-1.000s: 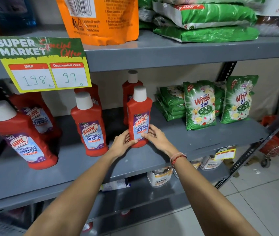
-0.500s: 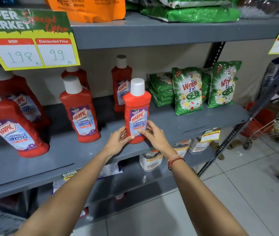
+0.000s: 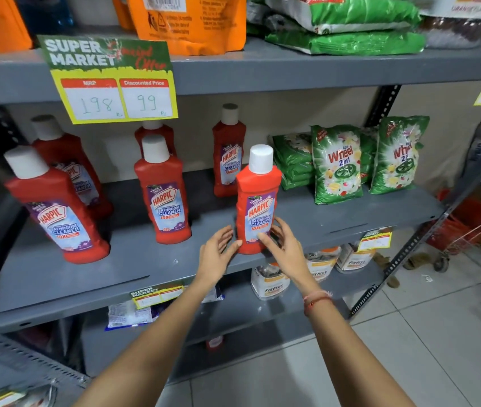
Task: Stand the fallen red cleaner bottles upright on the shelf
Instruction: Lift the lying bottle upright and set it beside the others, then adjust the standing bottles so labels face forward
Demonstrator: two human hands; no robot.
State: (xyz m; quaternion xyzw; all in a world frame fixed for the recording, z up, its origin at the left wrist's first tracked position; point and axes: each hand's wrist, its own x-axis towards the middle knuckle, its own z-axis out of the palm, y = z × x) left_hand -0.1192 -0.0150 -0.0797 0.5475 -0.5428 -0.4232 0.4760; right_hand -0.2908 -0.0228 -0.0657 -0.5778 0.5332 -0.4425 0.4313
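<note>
Half a second ago my fingers were wrapped around the lower body of the red bottle point(image 3: 257, 205); now both hands have loosened and drawn back slightly. From the head view, my left hand point(image 3: 216, 254) is spread open, fingertips just touching the bottle's lower left edge, and my right hand point(image 3: 284, 245) is open too, fingers lying lightly on the glossy label near the base, so my grip is apart on both sides, not clamped. The bottle stands upright near the front edge of the flat grey metal shelf point(image 3: 133, 259), a smooth, flat-sided plastic body topped with a round white cap. Left of it stand more red bottles of the same shape, all upright: one just beside point(image 3: 161, 198), a pair further left point(image 3: 57, 212), others behind. To the right, crinkly green detergent pouches point(image 3: 337, 165) lean upright. A yellow and green price card point(image 3: 110, 80) hangs from the shelf above.
</note>
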